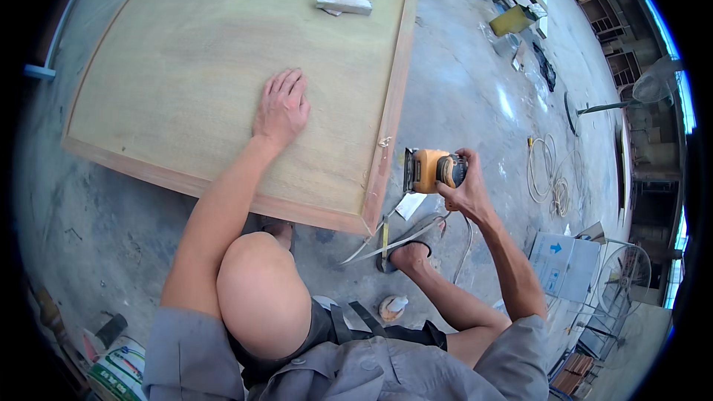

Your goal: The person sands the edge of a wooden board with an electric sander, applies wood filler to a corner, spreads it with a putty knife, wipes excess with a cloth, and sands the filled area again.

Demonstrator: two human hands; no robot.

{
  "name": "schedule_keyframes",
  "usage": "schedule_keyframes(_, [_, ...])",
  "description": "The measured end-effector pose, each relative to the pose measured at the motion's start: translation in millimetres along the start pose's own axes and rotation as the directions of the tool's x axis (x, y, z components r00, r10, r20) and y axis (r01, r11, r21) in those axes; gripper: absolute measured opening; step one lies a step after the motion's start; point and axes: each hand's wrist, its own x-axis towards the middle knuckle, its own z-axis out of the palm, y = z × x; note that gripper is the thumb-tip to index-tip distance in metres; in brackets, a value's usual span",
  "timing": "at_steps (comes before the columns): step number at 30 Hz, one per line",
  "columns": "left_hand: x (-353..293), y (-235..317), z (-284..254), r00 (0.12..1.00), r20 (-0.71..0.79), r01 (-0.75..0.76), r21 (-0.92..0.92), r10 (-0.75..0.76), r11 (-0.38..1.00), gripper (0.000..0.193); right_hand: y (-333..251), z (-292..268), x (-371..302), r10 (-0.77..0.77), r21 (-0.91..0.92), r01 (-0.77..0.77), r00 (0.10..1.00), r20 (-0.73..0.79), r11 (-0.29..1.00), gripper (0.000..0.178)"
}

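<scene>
The sander (428, 171) has a yellow-orange body with black parts and a dark flat plate at its left end. It is held on its side just beyond the right edge of the framed wooden panel (186, 89), over the floor. The right hand (468, 188) is curled around its black end. The left hand (282, 110) lies palm down on the panel, fingers loosely extended, grasping nothing.

The panel is pale yellowish-brown, with duller patches across its face and a raised, redder wooden border. A pale block (344, 4) lies on it near the far right. The concrete floor (460, 82) is grey and blotchy; a coiled cable (548, 182), a cardboard box (564, 263) and a yellow container (512, 21) stand or lie to the right.

The panel's near right corner points toward the person's legs. A narrow gap separates the sander from the border, and a broad stretch of floor lies between the panel and the coil.
</scene>
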Motion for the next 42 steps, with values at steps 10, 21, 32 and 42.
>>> schedule_keyframes(10, [-1.9,-4.8,2.3,1.000,-0.001,0.002,-0.013,-0.002,1.000,0.038,-114.3,32.5,28.6,-0.205,-0.117,0.192,0.973,-0.110,0.974,0.057])
schedule_keyframes(21, [-0.8,-1.1,1.1,1.000,-0.007,-0.004,-0.021,0.004,1.000,0.037,-116.5,45.5,78.4,-0.156,-0.323,0.098,0.974,-0.161,0.941,0.049])
schedule_keyframes(32, [-0.2,-2.2,1.0,0.999,-0.021,-0.041,0.003,0.042,0.999,0.037,-121.9,51.0,75.6,-0.226,-0.367,0.147,0.957,-0.182,0.919,0.043])
schedule_keyframes(42, [-1.5,-1.1,3.7,0.999,-0.022,-0.034,-0.002,0.034,0.999,0.037,-119.8,48.4,66.2,-0.210,-0.373,0.136,0.964,-0.165,0.918,0.041])
